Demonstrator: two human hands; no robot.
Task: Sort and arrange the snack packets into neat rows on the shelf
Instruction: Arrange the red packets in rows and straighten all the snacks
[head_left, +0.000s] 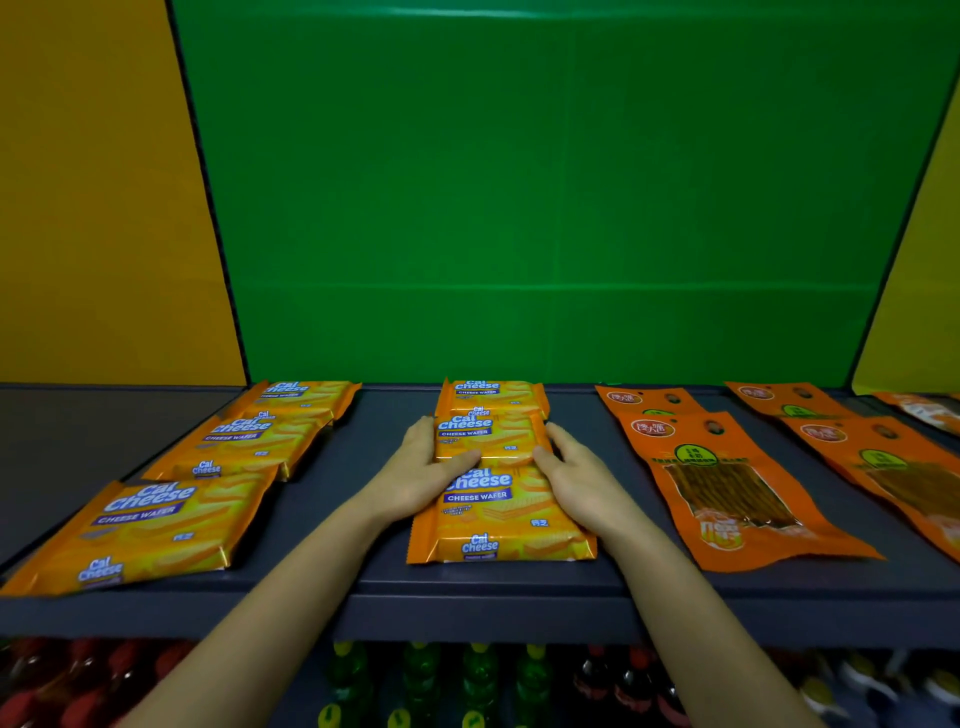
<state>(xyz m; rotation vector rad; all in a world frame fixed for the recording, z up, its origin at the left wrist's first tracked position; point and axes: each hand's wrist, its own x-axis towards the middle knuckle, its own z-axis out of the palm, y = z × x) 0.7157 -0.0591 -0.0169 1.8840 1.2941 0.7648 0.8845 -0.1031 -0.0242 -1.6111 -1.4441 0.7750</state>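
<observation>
**Shelf (358, 441), dark, snack packets in rows**

- Left grip (421, 467): a bare hand, fingers extended along the left edge of the middle wafer packet (485, 441), thumb laid across its near edge. Spread flat, enclosing nothing.
- Right grip (576, 478): a bare hand mirroring the left, fingers straight against the packet's right edge, thumb at the near corner. Also flat, not closed round anything.
- Middle wafer packet: between the two grips, touched by both, lying flat.
- Front wafer packet (501, 519): just nearer than the grips, partly under both palms, overlapped by the middle packet.
- Back wafer packet (491, 397): just beyond the fingertips, against the green back panel (519, 208).
- Left wafer row (156, 525): three matching packets, well apart to the outside of the left grip.
- Orange stick-snack pouches (727, 488): near the outside of the right grip, more further right.
- Bottles (478, 675): on the level below both forearms, blurred.
</observation>
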